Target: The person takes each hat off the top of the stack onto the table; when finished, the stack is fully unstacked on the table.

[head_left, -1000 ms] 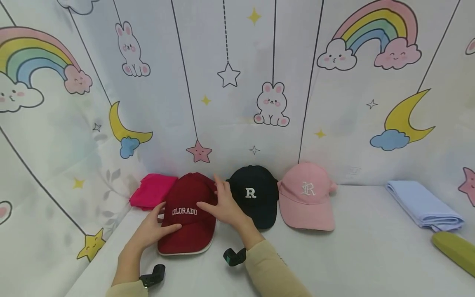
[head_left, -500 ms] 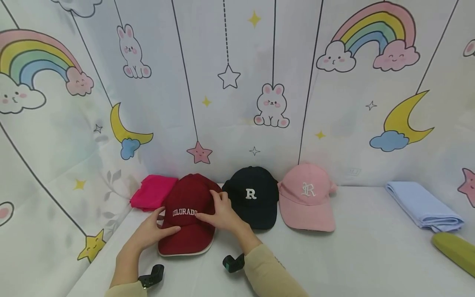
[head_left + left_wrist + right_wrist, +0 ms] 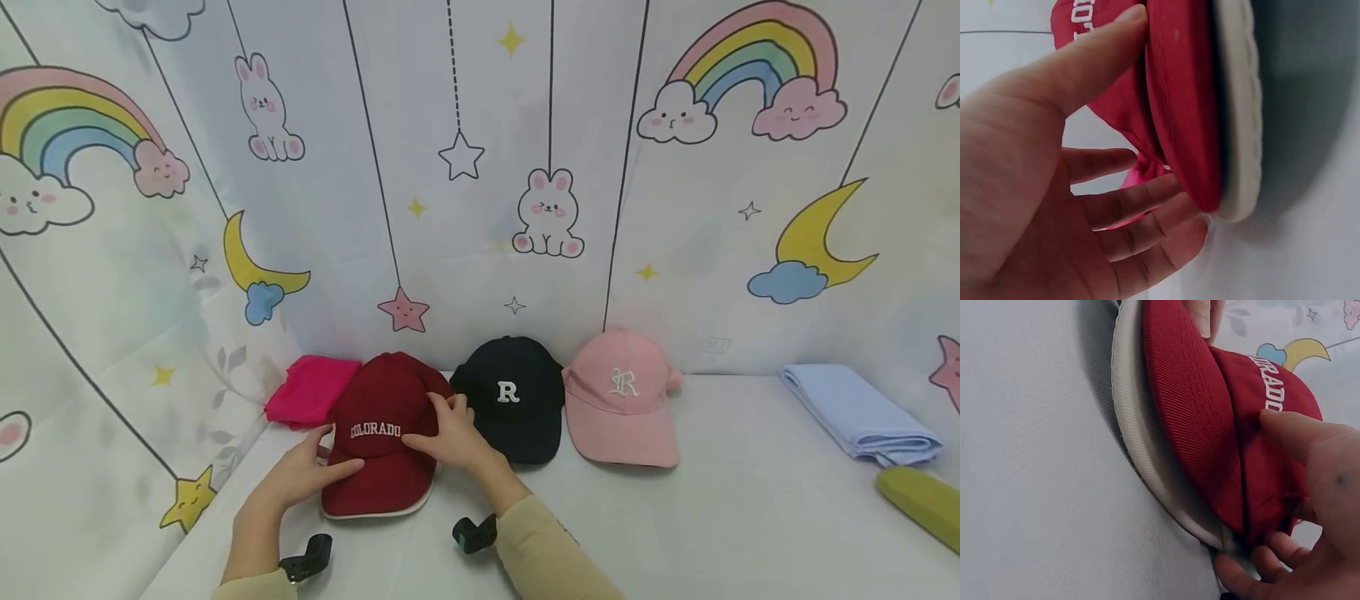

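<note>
A dark red baseball cap [image 3: 378, 483] lettered COLORADO sits on the white-covered table, brim toward me, with a white edge along the brim. My left hand [image 3: 296, 468] holds its left side. In the left wrist view, the thumb lies on the cap where brim [image 3: 1182, 106] and crown meet, with the fingers at the brim's far corner. On the other side, my right hand [image 3: 452, 435] grips the crown. The right wrist view shows that thumb against the front panel beside the lettering, the fingers bent at the cap's lower edge. Some fingertips are hidden.
A black cap [image 3: 510, 425] and a pink cap [image 3: 621, 433] stand close by on the right. Folded bright pink cloth [image 3: 307, 387] lies behind the red cap. Folded light blue cloth [image 3: 858, 412] and a green object [image 3: 918, 504] lie far right. A patterned curtain [image 3: 480, 225] hangs behind.
My right hand has come down from beside the crown onto the cap's right side, its fingers now bent against it. The left hand keeps its place on the cap.
</note>
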A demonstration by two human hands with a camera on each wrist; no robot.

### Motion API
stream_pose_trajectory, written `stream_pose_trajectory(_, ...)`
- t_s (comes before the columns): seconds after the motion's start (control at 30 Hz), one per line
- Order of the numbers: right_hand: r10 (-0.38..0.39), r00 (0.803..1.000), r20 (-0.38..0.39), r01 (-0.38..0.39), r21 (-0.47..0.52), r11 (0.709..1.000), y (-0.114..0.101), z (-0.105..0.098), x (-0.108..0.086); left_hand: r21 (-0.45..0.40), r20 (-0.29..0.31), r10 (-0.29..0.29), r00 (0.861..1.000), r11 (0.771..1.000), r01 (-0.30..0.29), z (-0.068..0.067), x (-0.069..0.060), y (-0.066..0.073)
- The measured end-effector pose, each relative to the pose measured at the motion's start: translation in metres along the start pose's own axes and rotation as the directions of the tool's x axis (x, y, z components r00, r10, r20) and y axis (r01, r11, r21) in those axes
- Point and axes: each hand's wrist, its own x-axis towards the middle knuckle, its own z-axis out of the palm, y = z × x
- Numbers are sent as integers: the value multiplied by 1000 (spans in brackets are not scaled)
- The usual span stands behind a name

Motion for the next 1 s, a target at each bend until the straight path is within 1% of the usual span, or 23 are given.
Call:
stream_pose_trajectory(0.23,-2,1000,3,2,58,998,0,-4,-1,-7,-39,38,999,999,-38,3,3,1)
stream_pose_trajectory(0.37,-26,1000,2,25,89,996,-2,-5,-1,-34,-68,50,996,998,-52,3,3,2)
stream_pose_trajectory(0.47,-46,999,-3,46,90,995,-2,-5,-1,-50,-87,56,995,997,-60,3,3,3)
stream_pose_trajectory(0.6,-67,998,-9,68,95,993,-4,-6,-1,-51,-106,62,992,996,-67,3,3,5)
stream_pose_trajectory(0.8,-78,996,-38,83,148,986,-8,-10,0,-94,-146,69,987,992,-84,0,1,10)
stream_pose_trajectory(1.0,-99,992,-79,112,177,978,-14,-16,1,-136,-187,67,980,986,-93,-4,0,18)
